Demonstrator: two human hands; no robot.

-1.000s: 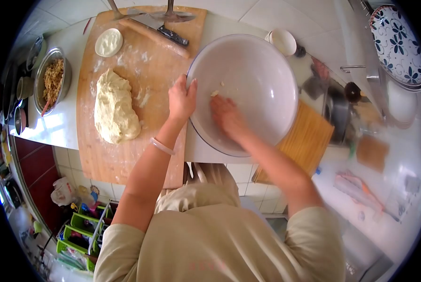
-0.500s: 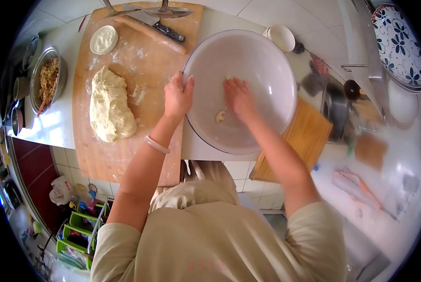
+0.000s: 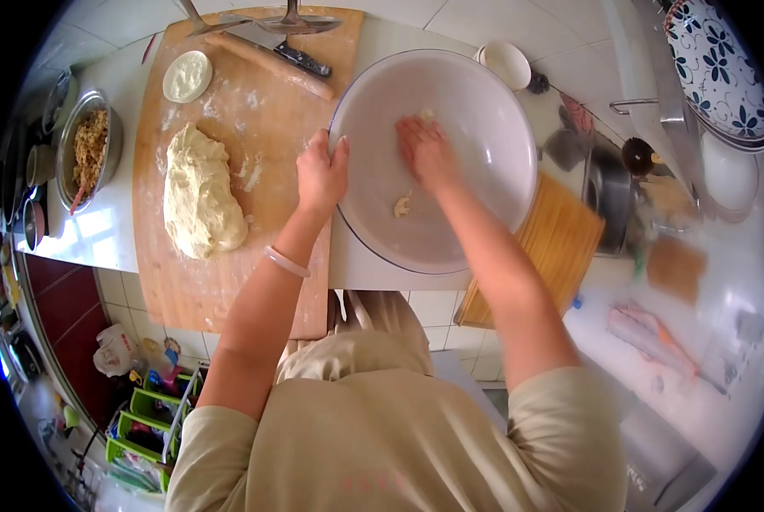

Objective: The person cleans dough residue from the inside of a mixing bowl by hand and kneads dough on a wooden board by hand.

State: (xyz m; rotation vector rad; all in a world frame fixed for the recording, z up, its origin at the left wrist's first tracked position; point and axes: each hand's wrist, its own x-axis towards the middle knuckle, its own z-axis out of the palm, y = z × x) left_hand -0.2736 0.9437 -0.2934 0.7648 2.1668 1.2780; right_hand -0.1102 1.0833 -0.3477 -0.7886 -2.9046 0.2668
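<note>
My left hand (image 3: 320,173) grips the left rim of a large pale bowl (image 3: 484,128), fingers on the outside and thumb at the edge. Inside the bowl, my right hand (image 3: 425,152) lies against the inner surface with its fingers stretched out. A small scrap of dough (image 3: 402,204) rests on the bowl's bottom, and a tiny bit shows by my right fingertips. To the left, a large lump of dough (image 3: 198,192) lies on a floured wooden board (image 3: 254,299). A rolling pin (image 3: 271,64), a knife (image 3: 303,60) and a small dish of flour (image 3: 186,77) are at the board's far end.
A metal bowl of brown filling (image 3: 90,149) stands at the left. Right of the large bowl are a smaller wooden board (image 3: 561,239), a sink (image 3: 608,200) and a small white bowl (image 3: 506,64). Patterned plates (image 3: 719,68) are at the upper right.
My right hand has moved across the inside of the bowl, away from my body. The dough scrap now lies apart, nearer to me. My left hand stays on the rim.
</note>
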